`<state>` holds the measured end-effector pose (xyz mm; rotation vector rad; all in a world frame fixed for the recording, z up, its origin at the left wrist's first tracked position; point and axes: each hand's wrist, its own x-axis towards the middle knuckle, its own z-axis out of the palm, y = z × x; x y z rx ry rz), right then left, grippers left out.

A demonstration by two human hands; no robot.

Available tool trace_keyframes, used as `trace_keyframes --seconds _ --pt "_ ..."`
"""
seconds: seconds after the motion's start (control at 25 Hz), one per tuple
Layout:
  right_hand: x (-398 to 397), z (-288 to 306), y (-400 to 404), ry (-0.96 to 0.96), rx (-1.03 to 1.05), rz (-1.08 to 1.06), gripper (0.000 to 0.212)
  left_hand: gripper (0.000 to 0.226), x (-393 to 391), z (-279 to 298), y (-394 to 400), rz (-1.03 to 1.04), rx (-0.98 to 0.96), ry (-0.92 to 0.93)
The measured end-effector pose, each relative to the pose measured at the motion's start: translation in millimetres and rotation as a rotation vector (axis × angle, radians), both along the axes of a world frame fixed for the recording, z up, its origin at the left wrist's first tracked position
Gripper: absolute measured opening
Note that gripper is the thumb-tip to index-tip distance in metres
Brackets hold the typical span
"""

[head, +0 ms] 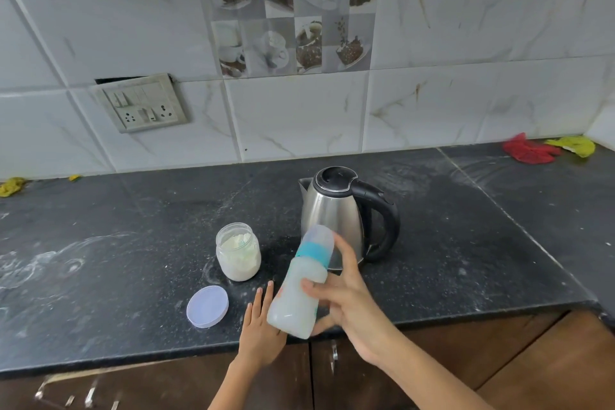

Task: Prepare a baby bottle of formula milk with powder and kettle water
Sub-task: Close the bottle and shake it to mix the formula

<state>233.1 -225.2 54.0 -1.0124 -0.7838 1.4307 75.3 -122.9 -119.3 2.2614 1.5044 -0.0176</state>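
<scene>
A baby bottle [299, 289] full of white milk, with a teal collar and clear cap, hangs tilted above the counter's front edge. My right hand [349, 303] is wrapped around its body and its image is blurred. My left hand [259, 329] lies flat on the counter just left of the bottle's base, fingers apart, holding nothing. A clear jar of formula powder [238, 251] stands open behind it, and its pale lilac lid [207, 306] lies flat to the left. The steel kettle [336, 210] with black lid and handle stands behind the bottle.
The dark stone counter [466, 243] is dusted with powder smears. A red cloth [529, 149] and a yellow one [574, 145] lie at the back right, another yellow scrap [12, 186] at far left. A switch plate [141, 103] sits on the tiled wall.
</scene>
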Motion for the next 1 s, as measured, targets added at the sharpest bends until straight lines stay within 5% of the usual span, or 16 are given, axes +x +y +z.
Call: trace_keyframes --seconds 0.04,0.16,0.24,0.32,0.44,0.52,0.64,0.8,0.92,1.0 --pt "6 -3 5 0.026 0.016 -0.051 0.081 0.078 1 5 -1 0.040 0.025 -0.036" --pt "21 4 17 0.169 0.005 -0.286 0.077 0.102 6 9 -7 -0.025 0.147 0.013" --pt "11 -1 8 0.077 -0.016 -0.147 0.076 0.084 4 5 -5 -0.060 0.150 -0.039" --pt "-1 2 1 0.031 -0.015 -0.055 0.077 0.060 2 7 -5 0.003 -0.053 -0.060" --pt "18 2 19 0.193 0.006 -0.286 0.076 0.099 4 -2 -3 -0.023 0.127 -0.011" --pt "12 2 13 0.125 -0.011 -0.244 0.074 0.106 3 -3 -5 -0.014 0.189 -0.048" --pt "-5 -1 -2 -0.008 -0.013 -0.041 0.076 0.077 3 11 -10 0.031 0.057 -0.072" --pt "20 7 20 0.160 -0.010 -0.303 0.070 0.077 5 15 -11 -0.033 0.169 0.038" --pt "4 7 3 0.008 -0.010 -0.078 0.076 0.057 3 10 -9 -0.010 0.071 0.077" --pt "12 2 9 0.037 0.016 -0.118 0.079 0.045 0 -7 -3 0.024 0.099 0.065"
